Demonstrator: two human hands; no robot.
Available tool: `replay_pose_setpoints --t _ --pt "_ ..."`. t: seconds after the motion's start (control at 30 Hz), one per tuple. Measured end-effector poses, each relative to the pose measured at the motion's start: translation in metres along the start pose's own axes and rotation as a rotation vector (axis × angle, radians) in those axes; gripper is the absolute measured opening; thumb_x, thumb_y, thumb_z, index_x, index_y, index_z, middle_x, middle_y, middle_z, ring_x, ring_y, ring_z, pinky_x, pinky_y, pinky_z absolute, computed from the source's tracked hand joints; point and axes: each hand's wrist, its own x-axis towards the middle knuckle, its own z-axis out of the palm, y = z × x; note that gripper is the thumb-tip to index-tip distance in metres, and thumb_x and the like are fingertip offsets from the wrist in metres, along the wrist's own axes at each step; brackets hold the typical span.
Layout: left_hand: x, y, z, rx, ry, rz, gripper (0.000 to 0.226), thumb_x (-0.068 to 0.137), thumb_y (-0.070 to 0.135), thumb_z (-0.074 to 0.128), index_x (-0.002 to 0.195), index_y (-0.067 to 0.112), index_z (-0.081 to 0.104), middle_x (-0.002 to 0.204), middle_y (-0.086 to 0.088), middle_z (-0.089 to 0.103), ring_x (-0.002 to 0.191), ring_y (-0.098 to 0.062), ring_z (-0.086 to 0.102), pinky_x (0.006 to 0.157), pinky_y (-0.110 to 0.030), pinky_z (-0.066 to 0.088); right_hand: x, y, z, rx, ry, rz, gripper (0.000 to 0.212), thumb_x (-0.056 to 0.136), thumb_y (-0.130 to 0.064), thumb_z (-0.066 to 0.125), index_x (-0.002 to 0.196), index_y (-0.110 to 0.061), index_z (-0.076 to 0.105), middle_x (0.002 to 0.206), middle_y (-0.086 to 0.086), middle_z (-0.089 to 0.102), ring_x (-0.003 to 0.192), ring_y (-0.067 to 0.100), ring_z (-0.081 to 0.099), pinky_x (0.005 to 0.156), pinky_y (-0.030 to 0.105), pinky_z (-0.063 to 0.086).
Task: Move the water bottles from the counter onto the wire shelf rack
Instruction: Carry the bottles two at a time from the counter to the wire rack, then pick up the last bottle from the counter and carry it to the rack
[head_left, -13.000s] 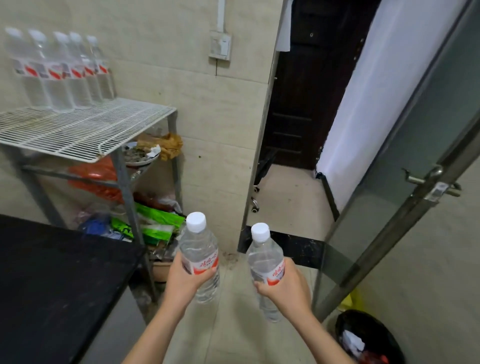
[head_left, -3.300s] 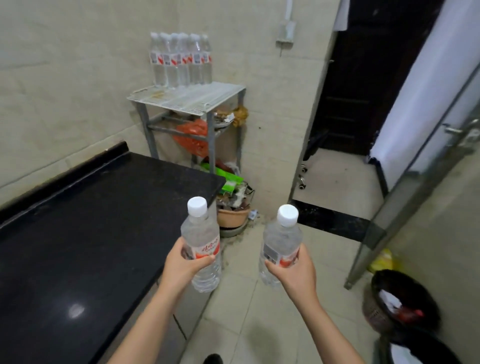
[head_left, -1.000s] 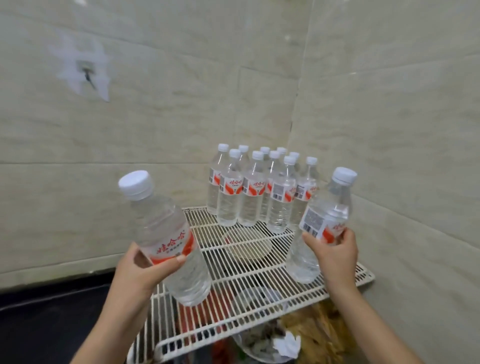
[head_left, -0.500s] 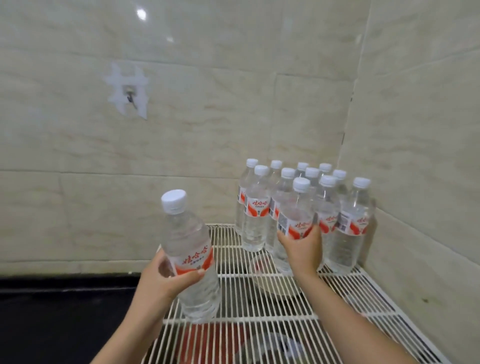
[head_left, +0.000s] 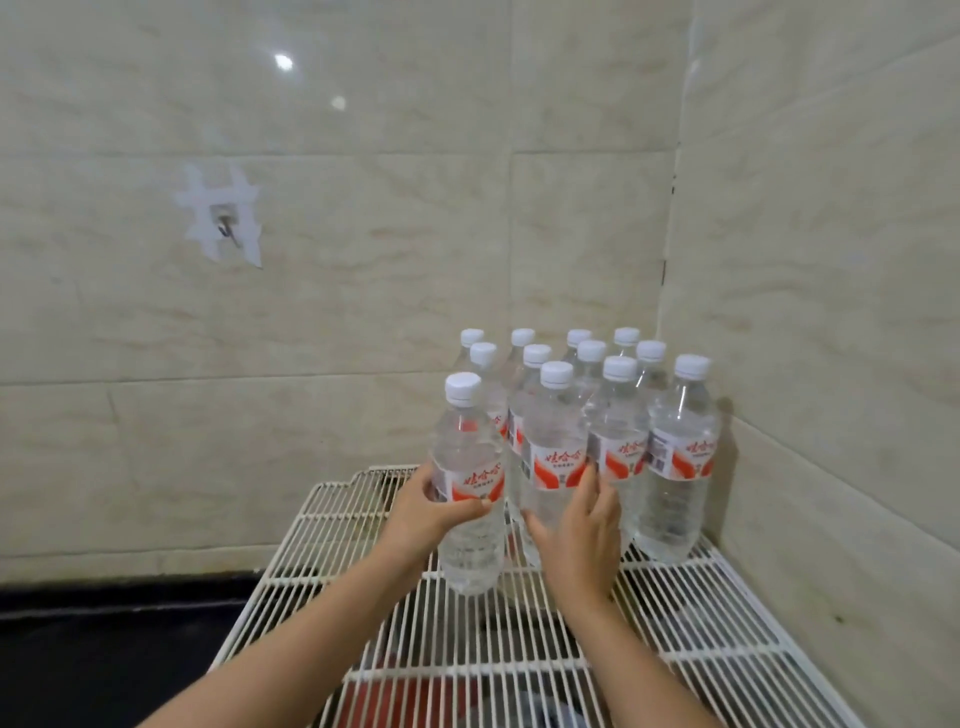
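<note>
Clear water bottles with white caps and red labels stand in a tight group (head_left: 680, 452) at the back right corner of the white wire shelf rack (head_left: 691, 623). My left hand (head_left: 426, 514) grips one bottle (head_left: 470, 447) at its label; it stands upright at the front left of the group, its base down at the wires. My right hand (head_left: 582, 540) is wrapped round the lower body of the neighbouring front bottle (head_left: 553, 441), thumb on the left and fingers on the right. That bottle stands upright against the others.
Tiled walls close in the rack behind and on the right. The front half of the rack top is bare wire, with red items showing through below. A black counter (head_left: 104, 665) adjoins the rack on the left. A taped hook (head_left: 223, 228) is on the wall.
My left hand has carried its bottle right and down from mid-air to the front left of the group. My right hand has slid lower on its bottle, which now stands in the front row.
</note>
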Motion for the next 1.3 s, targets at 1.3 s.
replay_pose_setpoints --t 1.3 --pt "-0.296 -0.077 -0.384 0.317 0.895 -0.265 0.051 0.086 0.015 0.059 0.133 0.012 0.040 0.128 -0.016 0.048 0.111 -0.023 0.049 0.084 -0.032 0.040 -0.225 -0.285 0.063 0.104 -0.698 -0.855 0.054 0.091 -0.043 0.042 0.138 -0.020 0.035 0.149 0.006 0.026 0.140 0.022 0.017 0.112 0.039 0.015"
